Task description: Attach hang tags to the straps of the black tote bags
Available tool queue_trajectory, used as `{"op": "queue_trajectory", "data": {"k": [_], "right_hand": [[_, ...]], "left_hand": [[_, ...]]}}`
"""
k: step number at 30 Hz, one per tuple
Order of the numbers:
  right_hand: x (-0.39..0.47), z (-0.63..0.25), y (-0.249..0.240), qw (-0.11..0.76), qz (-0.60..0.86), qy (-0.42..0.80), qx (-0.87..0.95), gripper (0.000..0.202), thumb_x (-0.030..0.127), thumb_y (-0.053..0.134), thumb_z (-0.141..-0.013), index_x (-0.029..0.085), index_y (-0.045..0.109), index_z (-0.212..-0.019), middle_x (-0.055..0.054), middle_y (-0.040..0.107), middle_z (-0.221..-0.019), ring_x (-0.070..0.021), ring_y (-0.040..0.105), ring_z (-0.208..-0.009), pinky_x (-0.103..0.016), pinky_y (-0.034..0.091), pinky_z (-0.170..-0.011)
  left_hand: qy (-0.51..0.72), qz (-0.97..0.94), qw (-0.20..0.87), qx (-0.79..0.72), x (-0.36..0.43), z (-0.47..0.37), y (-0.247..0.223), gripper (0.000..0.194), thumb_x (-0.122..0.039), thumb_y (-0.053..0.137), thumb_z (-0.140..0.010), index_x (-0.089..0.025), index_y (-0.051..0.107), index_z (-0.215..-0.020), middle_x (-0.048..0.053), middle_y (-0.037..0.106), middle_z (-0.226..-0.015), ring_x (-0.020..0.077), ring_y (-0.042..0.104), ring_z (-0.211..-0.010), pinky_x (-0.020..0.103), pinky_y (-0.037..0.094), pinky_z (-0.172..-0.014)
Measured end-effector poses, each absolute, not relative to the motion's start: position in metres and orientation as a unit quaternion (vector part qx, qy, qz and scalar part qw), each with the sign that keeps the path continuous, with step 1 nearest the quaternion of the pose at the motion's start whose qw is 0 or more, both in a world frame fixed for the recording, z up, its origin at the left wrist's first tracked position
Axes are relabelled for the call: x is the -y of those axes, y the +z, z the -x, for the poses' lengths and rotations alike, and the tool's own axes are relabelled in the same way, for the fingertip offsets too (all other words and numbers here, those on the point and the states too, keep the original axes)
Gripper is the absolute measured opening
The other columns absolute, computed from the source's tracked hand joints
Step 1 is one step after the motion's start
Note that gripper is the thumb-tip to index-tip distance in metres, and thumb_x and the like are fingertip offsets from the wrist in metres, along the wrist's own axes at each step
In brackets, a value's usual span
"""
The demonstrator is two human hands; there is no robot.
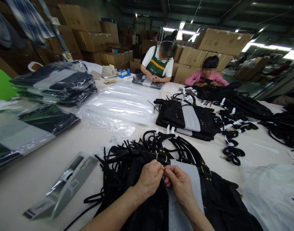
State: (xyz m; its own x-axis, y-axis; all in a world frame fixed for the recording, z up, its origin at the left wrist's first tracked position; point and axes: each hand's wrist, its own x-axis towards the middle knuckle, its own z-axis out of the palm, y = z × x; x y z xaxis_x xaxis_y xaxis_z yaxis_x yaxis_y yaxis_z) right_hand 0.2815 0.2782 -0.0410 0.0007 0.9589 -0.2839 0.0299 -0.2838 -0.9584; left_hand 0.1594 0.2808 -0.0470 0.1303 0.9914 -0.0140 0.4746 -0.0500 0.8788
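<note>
My left hand (pixel 150 177) and my right hand (pixel 178 183) meet over a black handbag (pixel 219 195) lying in front of me. Both hands are closed in a pinch, fingertips nearly touching. Something tiny and reddish shows between them, too small to name. Beneath my right hand runs a pale grey sheet (pixel 196 179) wrapped across the bag. Black handles (pixel 185 146) with brass-coloured buckles and several loose black straps (pixel 115 154) spread out beyond my hands.
A tape dispenser (pixel 65 186) lies to the left. Clear plastic bags (pixel 123 101), packed bags (pixel 57 83) and more black handbags (pixel 176 115) cover the table. Two co-workers (pixel 158 64) sit across it. Cardboard boxes (pixel 221 41) are stacked behind. White plastic (pixel 274 192) lies at right.
</note>
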Motion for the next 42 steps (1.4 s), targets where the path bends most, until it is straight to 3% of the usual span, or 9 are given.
{"op": "queue_trajectory", "data": {"k": [18,22,25,27,33,35,37,39,42], "right_hand": [[-0.273,-0.275,-0.047,0.426,0.564,0.534,0.465,0.030,0.046,0.059,-0.066,0.017,0.056,-0.063,0.003,0.051,-0.044,-0.0095,0.046,-0.040,-0.021,0.038,-0.039],[-0.254,-0.285,-0.045,0.419,0.595,0.414,0.547,0.032,0.039,0.059,-0.069,0.018,0.058,-0.093,-0.005,0.061,-0.077,-0.0166,0.055,-0.063,-0.031,0.046,-0.059],[-0.240,-0.291,-0.045,0.386,0.643,0.282,0.599,0.037,0.034,0.060,-0.068,0.021,0.055,-0.102,-0.009,0.057,-0.102,-0.0235,0.053,-0.089,-0.039,0.042,-0.080],[-0.238,-0.293,-0.043,0.347,0.673,0.278,0.590,0.035,0.033,0.060,-0.066,0.021,0.055,-0.099,-0.008,0.057,-0.099,-0.0257,0.052,-0.093,-0.040,0.042,-0.080],[-0.259,-0.294,-0.027,0.272,0.745,0.283,0.540,0.039,0.024,0.071,-0.050,0.020,0.054,-0.085,-0.004,0.059,-0.079,-0.0254,0.055,-0.080,-0.035,0.039,-0.070],[-0.263,-0.297,-0.021,0.269,0.741,0.324,0.523,0.031,0.025,0.069,-0.053,0.021,0.054,-0.079,0.001,0.056,-0.061,-0.0205,0.054,-0.064,-0.031,0.037,-0.060],[-0.260,-0.299,-0.016,0.292,0.703,0.443,0.475,0.023,0.030,0.066,-0.057,0.021,0.052,-0.072,0.004,0.053,-0.052,-0.0157,0.050,-0.052,-0.027,0.033,-0.051],[-0.251,-0.296,-0.015,0.324,0.621,0.596,0.393,0.026,0.036,0.067,-0.058,0.019,0.051,-0.069,0.003,0.058,-0.054,-0.0124,0.050,-0.049,-0.024,0.033,-0.049],[-0.231,-0.280,-0.025,0.353,0.497,0.733,0.303,0.036,0.037,0.074,-0.052,0.017,0.051,-0.072,0.001,0.062,-0.062,-0.0100,0.054,-0.052,-0.022,0.037,-0.053]], "left_hand": [[0.339,-0.644,0.371,-0.577,-0.279,-0.159,-0.049,0.021,-0.010,0.040,-0.072,-0.017,0.051,-0.056,-0.001,0.047,-0.062,0.0107,0.048,-0.059,0.022,0.036,-0.057],[0.355,-0.640,0.413,-0.542,-0.276,-0.150,-0.039,0.019,-0.012,0.041,-0.073,-0.018,0.055,-0.062,-0.001,0.050,-0.066,0.0110,0.050,-0.064,0.021,0.037,-0.060],[0.368,-0.635,0.434,-0.522,-0.272,-0.144,-0.034,0.018,-0.015,0.042,-0.075,-0.018,0.057,-0.065,0.000,0.051,-0.069,0.0115,0.051,-0.067,0.021,0.039,-0.064],[0.373,-0.635,0.442,-0.512,-0.271,-0.142,-0.033,0.018,-0.016,0.042,-0.076,-0.018,0.058,-0.067,0.000,0.051,-0.071,0.0117,0.052,-0.069,0.021,0.039,-0.065],[0.371,-0.646,0.439,-0.502,-0.269,-0.141,-0.037,0.016,-0.014,0.044,-0.075,-0.017,0.057,-0.066,0.001,0.051,-0.073,0.0121,0.051,-0.070,0.022,0.040,-0.065],[0.377,-0.641,0.439,-0.504,-0.269,-0.139,-0.038,0.014,-0.013,0.044,-0.073,-0.016,0.057,-0.072,0.002,0.053,-0.080,0.0104,0.051,-0.065,0.022,0.041,-0.063],[0.398,-0.620,0.433,-0.519,-0.272,-0.134,-0.037,0.022,-0.012,0.043,-0.072,-0.017,0.057,-0.089,0.002,0.054,-0.090,0.0084,0.050,-0.059,0.023,0.043,-0.061],[0.423,-0.594,0.407,-0.550,-0.277,-0.128,-0.032,0.031,-0.014,0.042,-0.073,-0.017,0.052,-0.103,0.003,0.055,-0.093,0.0083,0.051,-0.057,0.024,0.045,-0.061],[0.434,-0.609,0.336,-0.572,-0.287,-0.122,-0.020,0.025,-0.018,0.040,-0.076,-0.016,0.055,-0.096,0.003,0.058,-0.085,0.0116,0.055,-0.064,0.027,0.048,-0.065]]}}
